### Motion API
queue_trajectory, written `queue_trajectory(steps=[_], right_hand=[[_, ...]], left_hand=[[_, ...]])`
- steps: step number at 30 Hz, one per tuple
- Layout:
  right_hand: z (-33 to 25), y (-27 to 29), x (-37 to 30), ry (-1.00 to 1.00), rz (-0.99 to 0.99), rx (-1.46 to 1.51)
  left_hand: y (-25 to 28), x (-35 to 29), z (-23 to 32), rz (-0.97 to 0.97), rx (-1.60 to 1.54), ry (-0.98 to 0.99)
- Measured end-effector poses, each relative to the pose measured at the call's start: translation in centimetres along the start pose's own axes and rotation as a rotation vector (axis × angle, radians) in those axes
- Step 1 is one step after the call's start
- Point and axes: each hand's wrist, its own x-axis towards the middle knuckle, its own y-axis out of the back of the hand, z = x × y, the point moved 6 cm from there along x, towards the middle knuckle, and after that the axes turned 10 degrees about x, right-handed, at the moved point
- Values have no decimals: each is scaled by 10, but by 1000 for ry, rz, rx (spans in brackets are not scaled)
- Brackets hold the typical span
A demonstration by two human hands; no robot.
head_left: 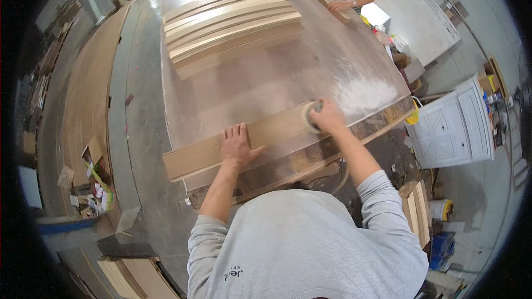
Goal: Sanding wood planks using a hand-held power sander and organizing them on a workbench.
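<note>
Smoothing the board [272, 129], apparently, you hold a round tool [306, 118] in your right grip [328, 117] at the board's right end, your left hand [237, 145] lying unclenched on it near the tabletop's [238, 91] near edge, and the next move likely calls for steady left pressure.

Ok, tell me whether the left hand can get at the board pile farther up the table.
Probably, with a forward lean: the left hand lies on the near board, and nothing appears to block the tabletop between it and the board pile.
</note>
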Motion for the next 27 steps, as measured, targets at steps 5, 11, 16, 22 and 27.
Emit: queue_trajectory(steps=[5, 11, 16, 22, 27], right_hand=[[-21, -25, 11, 152, 81, -97], [-97, -111, 0, 245, -129, -40], [-59, -43, 17, 129, -29, 65], [-49, -47, 25, 146, 44, -51], [-95, -109, -2, 254, -141, 24]], left_hand=[[-4, 1, 1, -15, 26, -13], [0, 2, 0, -9, -11, -6], [1, 0, 0, 39, 10, -14], [0, 1, 2, 22, 10, 8], [1, 2, 1, 8, -35, 18]])
